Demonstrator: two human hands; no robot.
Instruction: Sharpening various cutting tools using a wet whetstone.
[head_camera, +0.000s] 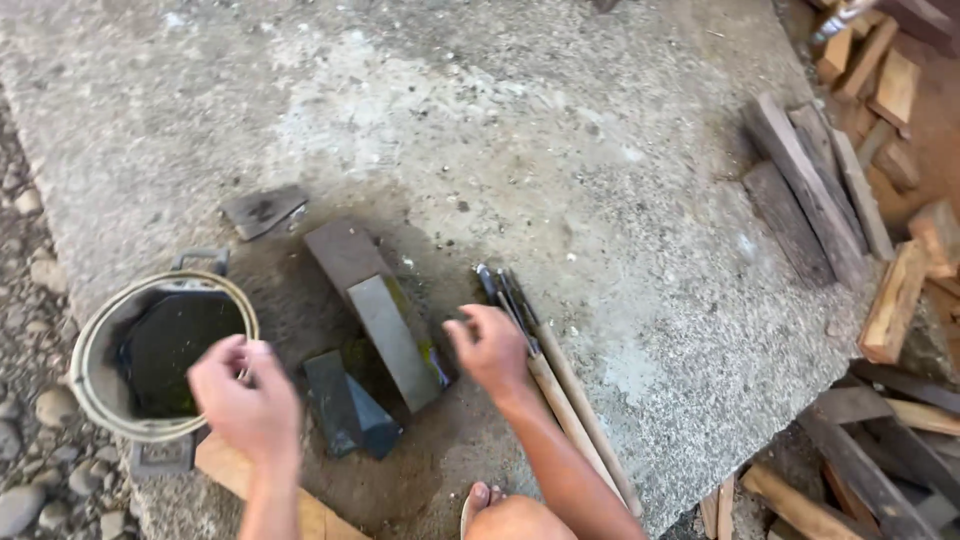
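Nearest the lens, a sandalled foot (490, 505) is braced at the concrete slab (560, 130) edge. Between the hands a long grey whetstone (385, 325) is laid, wetted, water bucket (150, 350) beside. Left hand (245, 400) is held loosely curled, empty, over the bucket rim; right hand (492, 348), gripping nothing, is set against wooden-handled blades (540, 360).

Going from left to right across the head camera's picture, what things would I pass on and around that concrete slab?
Loose pebbles → bucket of dark water → left hand → long grey sharpening stone → right hand → wooden-handled blades → grey planks → scattered firewood pieces.
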